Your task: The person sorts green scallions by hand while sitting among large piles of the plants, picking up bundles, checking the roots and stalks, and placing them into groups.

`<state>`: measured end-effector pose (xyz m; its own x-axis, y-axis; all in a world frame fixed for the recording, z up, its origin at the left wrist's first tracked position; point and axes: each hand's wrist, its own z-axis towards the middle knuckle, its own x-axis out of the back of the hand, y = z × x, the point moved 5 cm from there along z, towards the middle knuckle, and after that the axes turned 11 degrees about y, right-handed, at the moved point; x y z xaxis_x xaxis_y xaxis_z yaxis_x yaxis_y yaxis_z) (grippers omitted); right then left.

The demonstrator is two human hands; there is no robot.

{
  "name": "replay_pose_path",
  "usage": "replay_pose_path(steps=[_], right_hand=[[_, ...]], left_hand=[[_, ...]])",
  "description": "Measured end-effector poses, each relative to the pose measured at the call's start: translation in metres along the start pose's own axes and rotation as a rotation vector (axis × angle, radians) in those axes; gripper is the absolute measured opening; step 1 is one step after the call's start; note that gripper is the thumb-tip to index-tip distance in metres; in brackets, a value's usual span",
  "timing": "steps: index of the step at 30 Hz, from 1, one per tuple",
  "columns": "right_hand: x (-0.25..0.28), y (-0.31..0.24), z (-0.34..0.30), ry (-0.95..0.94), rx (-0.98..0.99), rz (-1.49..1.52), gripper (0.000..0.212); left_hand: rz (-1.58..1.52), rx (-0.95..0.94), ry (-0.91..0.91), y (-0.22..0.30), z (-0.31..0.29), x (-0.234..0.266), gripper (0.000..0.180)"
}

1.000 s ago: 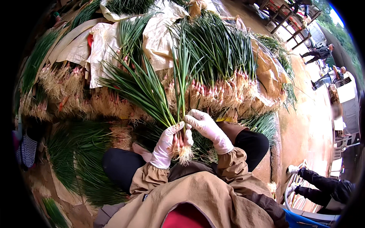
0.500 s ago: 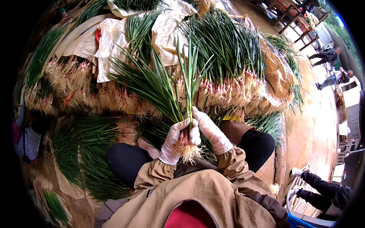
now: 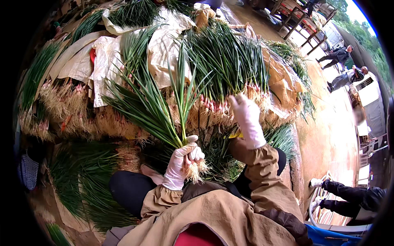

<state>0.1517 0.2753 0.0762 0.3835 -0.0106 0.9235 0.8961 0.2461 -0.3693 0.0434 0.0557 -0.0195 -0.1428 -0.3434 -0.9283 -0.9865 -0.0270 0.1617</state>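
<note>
My left hand [image 3: 183, 160], in a white glove, is closed around a bunch of green garlic [image 3: 154, 110]. Its long leaves fan up and away from me, and its pale roots hang below my fingers. My gloved right hand [image 3: 247, 119] is at the right part of the big heap, with bent fingers pinching at the pinkish stem ends of the green garlic [image 3: 223, 57] stacked there. The exact stalks between those fingertips are partly hidden.
Pale cloth sheets [image 3: 113, 55] lie between stacks on the heap. More green garlic [image 3: 96, 184] lies on the ground to my left. At the right, a person's dark-trousered legs [image 3: 349, 199] are near a curved metal frame. Two people [image 3: 342, 78] are farther off, beyond wooden tables [image 3: 293, 14].
My right hand has let go of the held bunch and moved right and away from me to the heap. My left hand keeps the bunch, which sits slightly farther left.
</note>
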Motion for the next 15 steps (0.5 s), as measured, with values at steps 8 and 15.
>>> replay_pose_path(steps=[8, 15], right_hand=[[-0.003, -0.015, -0.002, -0.223, -0.107, 0.476, 0.034], [-0.086, -0.032, -0.113, -0.214, 0.069, 0.903, 0.021]], left_hand=[[0.414, -0.214, 0.205, 0.006, 0.023, 0.01, 0.037], [0.495, -0.177, 0.289, -0.01, 0.03, 0.03, 0.016]])
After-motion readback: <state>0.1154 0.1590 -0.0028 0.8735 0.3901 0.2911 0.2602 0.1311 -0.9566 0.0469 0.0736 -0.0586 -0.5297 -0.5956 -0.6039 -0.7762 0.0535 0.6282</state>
